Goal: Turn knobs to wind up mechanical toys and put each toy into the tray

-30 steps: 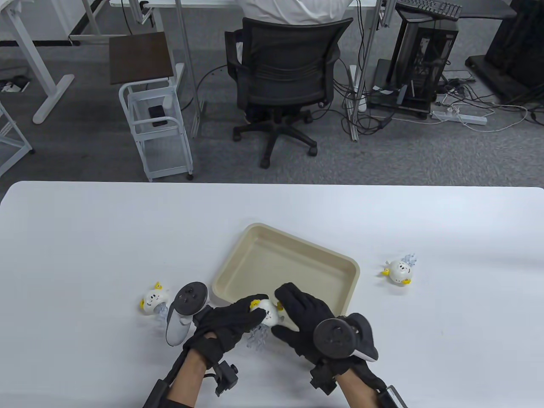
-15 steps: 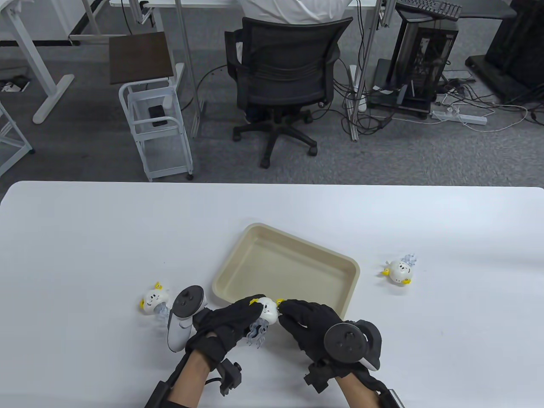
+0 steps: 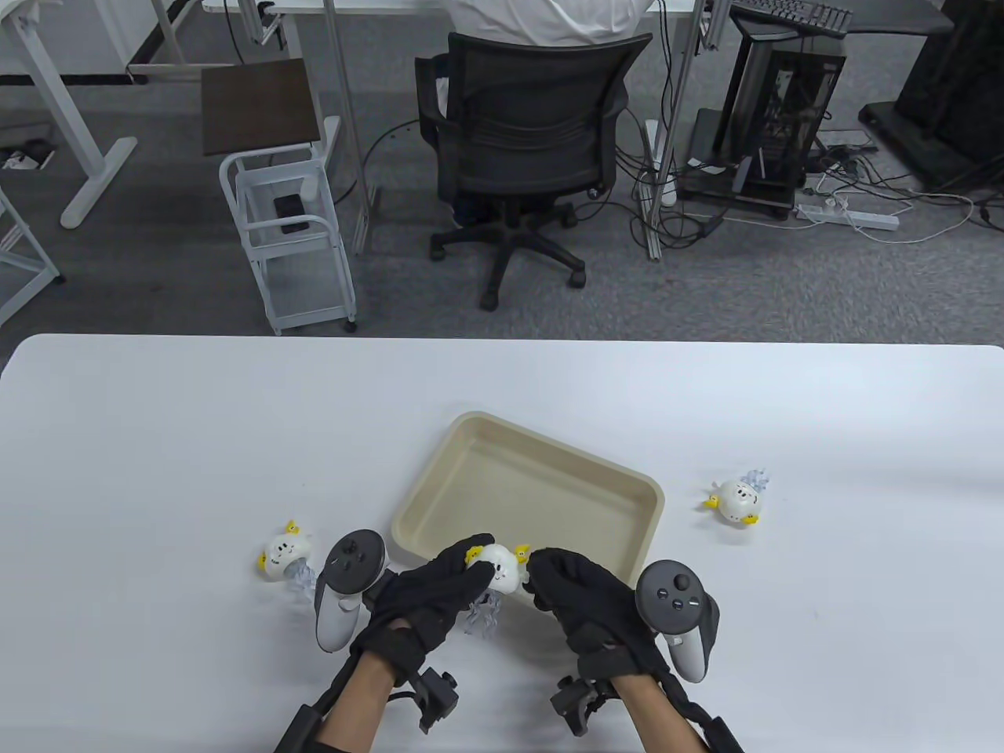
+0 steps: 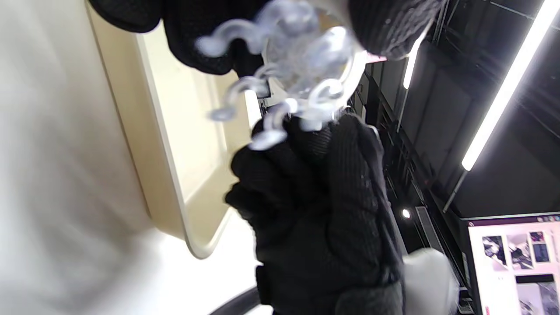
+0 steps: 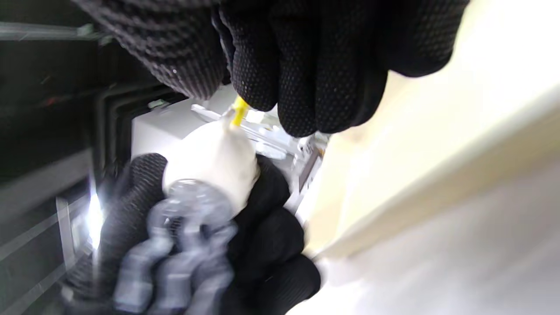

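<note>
My left hand (image 3: 447,584) grips a white wind-up jellyfish toy (image 3: 502,571) with clear tentacles (image 4: 288,74) hanging below it, just above the near edge of the beige tray (image 3: 643,502). My right hand (image 3: 561,584) pinches the toy's yellow knob (image 5: 239,114) on its right side. The tray holds nothing in the table view. A second white toy (image 3: 281,554) lies left of my left hand. A third toy (image 3: 737,500) lies right of the tray.
A white table (image 3: 157,439) carries everything. Behind its far edge stand a black office chair (image 3: 525,149) with a seated person, a white cart (image 3: 290,235) and a computer tower (image 3: 776,110).
My right hand has rolled at the wrist, so its tracker has swung from left to right, while its fingers stay on the knob. The toy has risen slightly toward the tray.
</note>
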